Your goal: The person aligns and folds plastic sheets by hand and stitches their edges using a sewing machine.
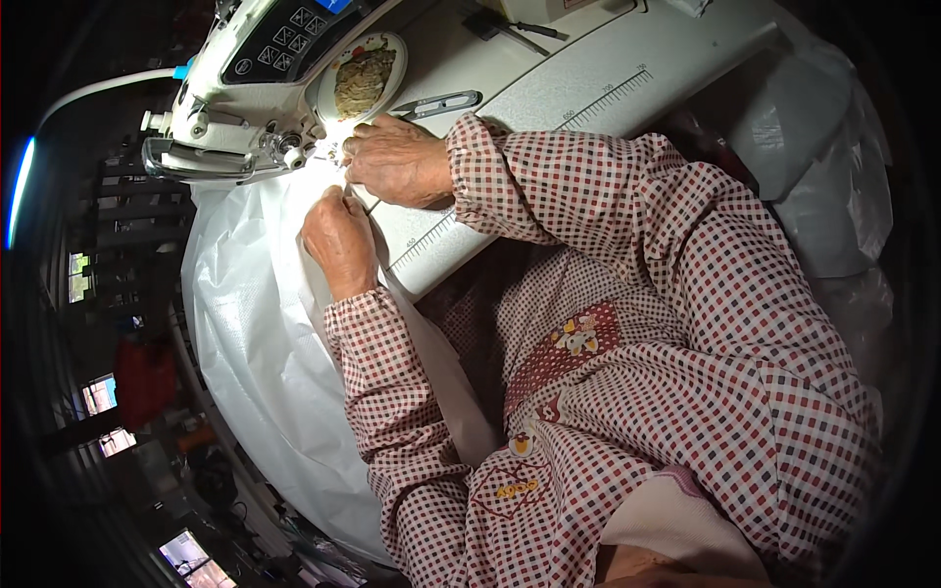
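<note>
Both hands are close together at the lit needle area of a white sewing machine (211,122). My left hand (339,240) has its fingers curled on the edge of a white plastic-like sheet (250,294), which hangs down at the left of the table. Just beyond it, my right hand (397,162) is bent with its fingertips pinched together next to the needle area. Strong glare there hides what the right fingertips hold, if anything. Thread snips (441,103) lie on the table just past the right hand.
A round plate-like disc (363,76) with a printed picture rests by the machine. The white sewing table (529,108) carries a ruler scale along its front edge. Dark tools (515,29) lie farther back. Translucent plastic sheeting (814,147) hangs at the right.
</note>
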`<action>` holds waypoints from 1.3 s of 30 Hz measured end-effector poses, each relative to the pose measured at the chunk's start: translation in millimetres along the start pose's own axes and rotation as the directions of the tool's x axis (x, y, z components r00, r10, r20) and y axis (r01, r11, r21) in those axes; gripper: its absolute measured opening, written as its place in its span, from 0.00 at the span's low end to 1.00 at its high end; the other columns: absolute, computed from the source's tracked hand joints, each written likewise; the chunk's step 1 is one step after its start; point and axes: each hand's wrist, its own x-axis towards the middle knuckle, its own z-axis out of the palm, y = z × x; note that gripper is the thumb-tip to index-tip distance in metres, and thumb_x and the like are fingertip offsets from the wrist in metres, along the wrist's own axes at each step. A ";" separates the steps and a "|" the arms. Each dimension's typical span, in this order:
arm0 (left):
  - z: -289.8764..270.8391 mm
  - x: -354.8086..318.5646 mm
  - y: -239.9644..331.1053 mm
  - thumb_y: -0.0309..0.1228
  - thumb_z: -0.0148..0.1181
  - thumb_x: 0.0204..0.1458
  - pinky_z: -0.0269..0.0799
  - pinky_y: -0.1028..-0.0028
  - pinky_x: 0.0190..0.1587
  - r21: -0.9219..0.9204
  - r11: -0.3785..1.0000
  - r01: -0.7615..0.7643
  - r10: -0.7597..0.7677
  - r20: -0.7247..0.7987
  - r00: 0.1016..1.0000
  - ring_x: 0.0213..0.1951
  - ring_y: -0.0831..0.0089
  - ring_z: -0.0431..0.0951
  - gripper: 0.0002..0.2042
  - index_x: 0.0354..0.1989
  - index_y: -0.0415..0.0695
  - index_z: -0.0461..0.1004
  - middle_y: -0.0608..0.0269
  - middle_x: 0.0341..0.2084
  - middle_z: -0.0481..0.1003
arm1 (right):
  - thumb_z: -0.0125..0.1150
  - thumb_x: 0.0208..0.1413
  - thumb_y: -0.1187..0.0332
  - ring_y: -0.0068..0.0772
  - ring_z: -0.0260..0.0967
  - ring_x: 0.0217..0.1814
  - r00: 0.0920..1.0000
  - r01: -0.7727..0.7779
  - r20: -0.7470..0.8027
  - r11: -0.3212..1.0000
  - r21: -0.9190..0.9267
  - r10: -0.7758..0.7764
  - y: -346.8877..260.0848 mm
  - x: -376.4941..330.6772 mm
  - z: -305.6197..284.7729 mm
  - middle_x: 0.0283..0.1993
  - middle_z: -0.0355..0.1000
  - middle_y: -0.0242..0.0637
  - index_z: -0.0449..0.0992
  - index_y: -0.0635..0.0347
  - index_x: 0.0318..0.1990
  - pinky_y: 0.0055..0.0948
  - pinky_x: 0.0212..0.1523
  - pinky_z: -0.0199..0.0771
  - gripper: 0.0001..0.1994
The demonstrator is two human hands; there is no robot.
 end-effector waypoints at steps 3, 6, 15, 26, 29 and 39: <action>3.3 -0.4 4.6 0.20 0.56 0.46 0.71 0.55 0.35 -0.100 0.989 0.107 -0.107 0.011 0.994 0.29 0.46 0.76 0.05 0.31 0.32 0.73 0.41 0.22 0.74 | 0.53 0.54 0.67 0.37 0.64 0.53 0.998 0.009 -0.063 1.000 0.018 -0.008 7.3 1.1 14.9 0.45 0.70 0.39 0.80 0.56 0.41 0.40 0.52 0.58 0.11; 8.8 2.7 -5.0 0.21 0.57 0.46 0.71 0.54 0.36 -0.153 0.982 0.109 -0.114 -0.029 0.993 0.29 0.44 0.76 0.12 0.39 0.29 0.71 0.39 0.24 0.75 | 0.55 0.53 0.66 0.36 0.64 0.52 0.982 0.057 -0.181 0.996 0.069 -0.044 11.6 0.9 23.7 0.44 0.70 0.37 0.80 0.55 0.39 0.39 0.52 0.58 0.10; 11.8 11.1 -9.7 0.23 0.59 0.45 0.71 0.54 0.41 -0.152 0.977 0.149 -0.137 0.085 0.987 0.37 0.40 0.77 0.17 0.43 0.26 0.68 0.34 0.30 0.76 | 0.56 0.50 0.69 0.35 0.64 0.49 0.987 0.038 -0.158 0.997 0.061 -0.028 9.3 -2.2 18.4 0.41 0.69 0.37 0.79 0.58 0.35 0.40 0.48 0.58 0.08; 20.2 8.9 -12.1 0.23 0.61 0.45 0.73 0.56 0.42 -0.133 0.974 0.182 -0.172 0.080 0.982 0.36 0.43 0.78 0.24 0.50 0.19 0.66 0.33 0.31 0.76 | 0.52 0.52 0.75 0.42 0.71 0.27 0.973 -0.074 -0.197 0.968 0.241 0.123 6.1 6.1 12.5 0.22 0.69 0.50 0.74 0.71 0.26 0.42 0.36 0.72 0.08; 24.4 9.2 -10.5 0.22 0.62 0.44 0.73 0.57 0.42 -0.119 0.981 0.150 -0.143 0.065 0.988 0.35 0.44 0.79 0.26 0.52 0.19 0.65 0.34 0.31 0.76 | 0.52 0.58 0.75 0.40 0.74 0.26 0.929 -0.147 -0.250 0.890 0.431 0.274 9.4 11.9 11.3 0.22 0.72 0.52 0.74 0.73 0.27 0.37 0.31 0.77 0.10; 22.9 10.0 3.7 0.20 0.63 0.44 0.73 0.57 0.38 -0.148 0.977 0.151 -0.145 0.050 0.988 0.32 0.47 0.78 0.23 0.48 0.22 0.67 0.40 0.26 0.76 | 0.51 0.61 0.73 0.41 0.77 0.28 0.866 -0.134 -0.396 0.906 0.402 0.304 25.2 14.5 11.6 0.25 0.75 0.48 0.78 0.69 0.35 0.36 0.33 0.78 0.10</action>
